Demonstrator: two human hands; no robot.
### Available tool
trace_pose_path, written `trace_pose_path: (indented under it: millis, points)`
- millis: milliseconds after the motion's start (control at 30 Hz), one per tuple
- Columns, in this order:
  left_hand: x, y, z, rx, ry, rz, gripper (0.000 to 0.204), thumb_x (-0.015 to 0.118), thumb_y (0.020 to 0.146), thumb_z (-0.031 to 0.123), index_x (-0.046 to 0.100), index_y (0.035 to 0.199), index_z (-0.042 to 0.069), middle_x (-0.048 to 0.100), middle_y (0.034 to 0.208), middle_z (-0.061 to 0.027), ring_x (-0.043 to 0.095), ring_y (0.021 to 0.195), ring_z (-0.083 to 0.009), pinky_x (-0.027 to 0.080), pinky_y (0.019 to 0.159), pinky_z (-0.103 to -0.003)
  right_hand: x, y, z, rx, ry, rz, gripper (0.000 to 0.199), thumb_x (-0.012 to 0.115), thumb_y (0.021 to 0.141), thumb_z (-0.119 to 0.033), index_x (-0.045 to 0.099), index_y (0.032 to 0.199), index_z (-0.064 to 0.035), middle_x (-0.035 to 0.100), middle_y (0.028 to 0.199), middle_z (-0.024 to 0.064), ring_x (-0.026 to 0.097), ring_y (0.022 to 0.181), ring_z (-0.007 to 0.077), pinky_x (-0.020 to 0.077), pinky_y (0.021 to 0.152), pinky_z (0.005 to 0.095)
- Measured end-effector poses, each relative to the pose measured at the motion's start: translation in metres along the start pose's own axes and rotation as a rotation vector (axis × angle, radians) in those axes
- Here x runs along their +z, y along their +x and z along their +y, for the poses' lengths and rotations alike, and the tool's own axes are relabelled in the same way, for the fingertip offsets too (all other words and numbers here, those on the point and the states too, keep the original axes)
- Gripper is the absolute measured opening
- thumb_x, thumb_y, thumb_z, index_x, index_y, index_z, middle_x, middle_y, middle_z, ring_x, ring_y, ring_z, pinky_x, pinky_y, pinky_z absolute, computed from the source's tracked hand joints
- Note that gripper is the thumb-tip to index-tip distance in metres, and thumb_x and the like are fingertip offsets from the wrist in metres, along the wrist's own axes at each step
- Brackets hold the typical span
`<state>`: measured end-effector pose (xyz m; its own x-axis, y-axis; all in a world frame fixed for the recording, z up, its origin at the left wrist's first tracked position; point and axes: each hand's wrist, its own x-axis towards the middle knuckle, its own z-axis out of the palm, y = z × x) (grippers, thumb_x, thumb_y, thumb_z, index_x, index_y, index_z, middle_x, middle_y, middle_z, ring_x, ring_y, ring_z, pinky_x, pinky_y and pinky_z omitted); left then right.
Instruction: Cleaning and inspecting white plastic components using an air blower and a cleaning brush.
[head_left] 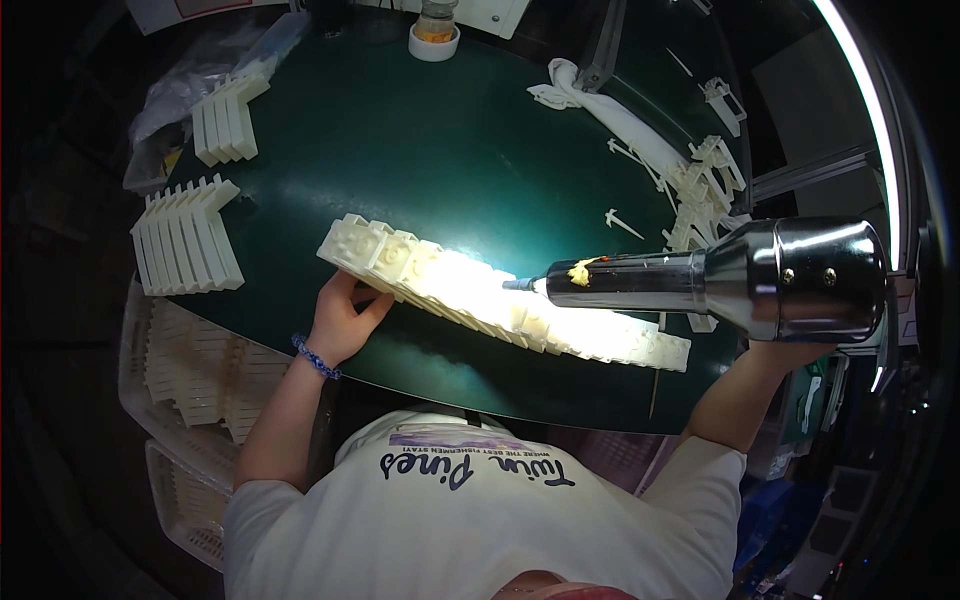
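Note:
A long row of cream-white moulded plastic parts (400, 258) stands side by side at a slant across the table, its middle washed out by bright light. My left hand (345, 315) grips the near side of this row close to its left end, thumb and fingers closed on it. Over the right half reaches a shiny metal heat gun (640, 282), its narrow nozzle pointing left just above the parts. My right hand (790, 352) is at the rear underside of the heat gun, apparently holding it; the gun's body hides the fingers.
Two stacks of cream parts (188, 240) (225, 125) stand at the left table edge. Plastic baskets (135, 350) with more parts sit below. Loose plastic scraps (705, 190) and a white cloth (630, 125) lie at right. A small jar (434, 40) stands at the back.

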<state>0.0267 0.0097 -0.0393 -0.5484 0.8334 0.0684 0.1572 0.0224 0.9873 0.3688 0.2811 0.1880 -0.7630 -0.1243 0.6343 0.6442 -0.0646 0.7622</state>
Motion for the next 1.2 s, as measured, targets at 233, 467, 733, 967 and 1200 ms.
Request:
trace_pose_path:
  millis: [233,467,733,967,1200]
  points:
    - [0.0,0.001,0.002,0.005,-0.004,-0.006,0.038,0.066,0.077,0.0,0.052,0.113,-0.002,0.059,0.107,-0.0125,0.062,0.095,-0.0196,0.052,0.08,-0.029,0.002,0.0,0.001,-0.024,0.091,0.004,0.074,0.044,0.087,-0.047,0.036,0.124,0.0158,0.054,0.105,0.025,0.059,0.085,0.0355,0.0506,0.07,0.0417]
    - [0.0,0.001,0.0,0.003,0.012,0.001,0.039,0.066,0.077,0.001,0.052,0.113,-0.002,0.06,0.105,-0.0131,0.062,0.094,-0.02,0.051,0.079,-0.029,0.007,-0.011,0.005,-0.051,0.058,-0.011,0.071,0.043,0.085,-0.051,0.037,0.125,0.008,0.049,0.112,0.0216,0.055,0.093,0.035,0.0471,0.075,0.0418]
    - [0.0,0.001,-0.002,-0.007,0.003,-0.003,0.039,0.066,0.076,0.001,0.052,0.112,-0.002,0.06,0.106,-0.0134,0.062,0.094,-0.0201,0.052,0.079,-0.029,0.009,-0.009,-0.003,0.007,0.183,-0.019,0.079,0.034,0.084,-0.06,0.022,0.134,-0.0003,0.03,0.128,0.0207,0.037,0.112,0.0357,0.0341,0.09,0.0466]
    - [0.001,0.002,0.0,0.0,-0.015,-0.001,0.039,0.066,0.076,0.0,0.052,0.113,-0.001,0.059,0.107,-0.0132,0.062,0.095,-0.0201,0.052,0.079,-0.03,0.009,-0.001,-0.01,0.054,0.285,-0.029,0.086,0.025,0.083,-0.068,0.008,0.142,-0.0076,0.013,0.142,0.0199,0.022,0.129,0.0363,0.0228,0.104,0.0508]
    - [0.0,0.001,0.002,0.012,0.001,0.003,0.038,0.066,0.077,0.0,0.053,0.112,-0.001,0.059,0.107,-0.0132,0.061,0.096,-0.0203,0.053,0.078,-0.03,0.006,0.012,-0.026,0.08,0.325,-0.024,0.089,0.022,0.083,-0.071,0.002,0.145,-0.0098,0.006,0.148,0.0197,0.017,0.136,0.0366,0.0189,0.11,0.0522]
